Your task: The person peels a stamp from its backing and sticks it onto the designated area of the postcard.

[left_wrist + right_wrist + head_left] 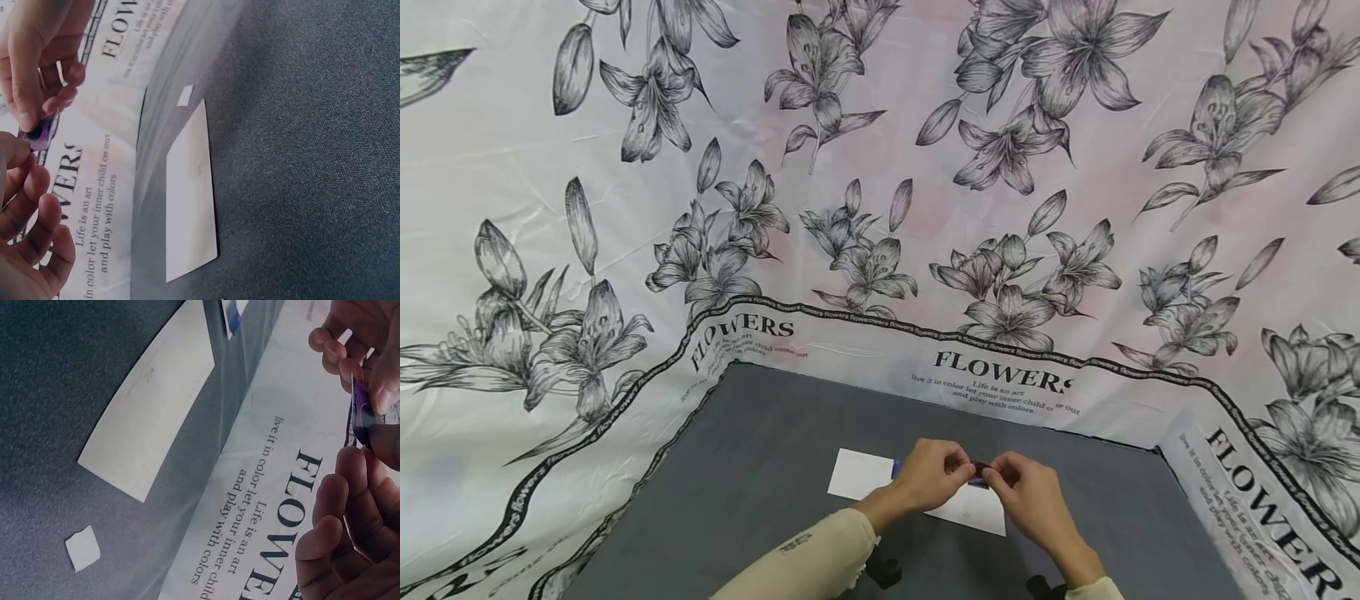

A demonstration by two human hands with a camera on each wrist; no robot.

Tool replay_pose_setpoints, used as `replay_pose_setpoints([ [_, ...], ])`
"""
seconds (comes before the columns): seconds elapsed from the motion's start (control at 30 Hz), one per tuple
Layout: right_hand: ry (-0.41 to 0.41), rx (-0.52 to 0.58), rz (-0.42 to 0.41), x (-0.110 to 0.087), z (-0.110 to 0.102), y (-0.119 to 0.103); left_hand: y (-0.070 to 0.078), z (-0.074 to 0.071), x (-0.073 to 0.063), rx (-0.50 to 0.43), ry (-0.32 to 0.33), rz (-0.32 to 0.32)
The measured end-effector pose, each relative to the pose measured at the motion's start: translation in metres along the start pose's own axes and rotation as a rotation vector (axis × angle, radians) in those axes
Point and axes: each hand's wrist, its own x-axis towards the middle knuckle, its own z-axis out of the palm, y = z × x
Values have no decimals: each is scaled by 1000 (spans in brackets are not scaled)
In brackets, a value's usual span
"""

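Note:
Both hands meet above the table, pinching a small, flat purple-and-black piece (361,411) between thumbs and fingertips. My left hand (927,477) grips one end of it, and my right hand (1032,498) holds the other. In the left wrist view the purple piece (41,134) shows between the two thumbs, the remaining fingers loosely curled. What kind of thing it is, I cannot tell. Under the hands lies a long white paper strip (190,200), partly covered by them in the head view.
A small white scrap (83,549) lies on the dark grey table (790,425) near the strip. Another white piece with a blue mark (233,319) shows at the right wrist view's top edge. Flower-printed white cloth (865,367) encloses the table's back and sides.

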Motion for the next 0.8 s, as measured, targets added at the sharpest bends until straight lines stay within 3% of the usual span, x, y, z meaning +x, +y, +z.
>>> replay_pose_setpoints([
  [0.23, -5, -15, 27, 1, -3, 7, 1, 11, 5, -10, -7, -74],
  [0.57, -33, -45, 98, 7, 0, 24, 3, 28, 16, 66, 13, -176],
  [0.8, -44, -38, 109, 8, 4, 36, -2, 39, 23, 93, 30, -213],
])
